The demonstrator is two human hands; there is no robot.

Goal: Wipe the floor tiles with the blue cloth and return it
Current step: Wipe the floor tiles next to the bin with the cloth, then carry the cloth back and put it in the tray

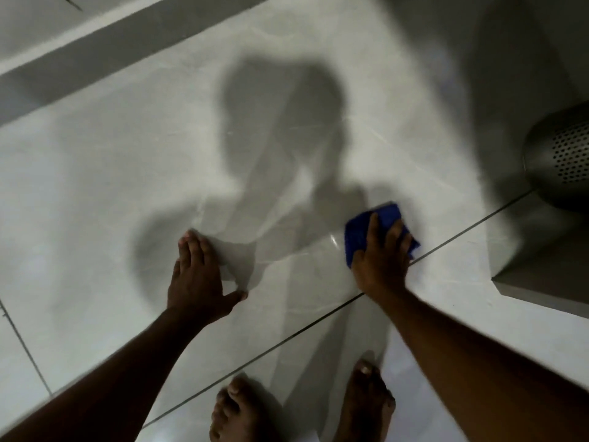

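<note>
Head view: the right hand [381, 260] lies flat, fingers spread, pressing the blue cloth [360, 231] onto the floor tiles [95, 186]; nothing is gripped, the palm merely pins the cloth, which sits just beside a dark grout line [471, 229] towards the floor's right edge. The left hand [199, 275] is open and empty, fingers together and thumb out, braced flat on the same tile. 2 bare feet [236, 413] stand on the near tile. The tiles are pale, glossy and faintly veined, likely slippery if damp; the cloth looks nubbed and loosely folded. A grey rounded perforated object [561, 157] rests near a raised grey step [541, 282] at the right. Risk, as judged: the bracing palm or bare feet could slide on the polished surface, and the cloth could bunch under a flat palm, or catch the step.
</note>
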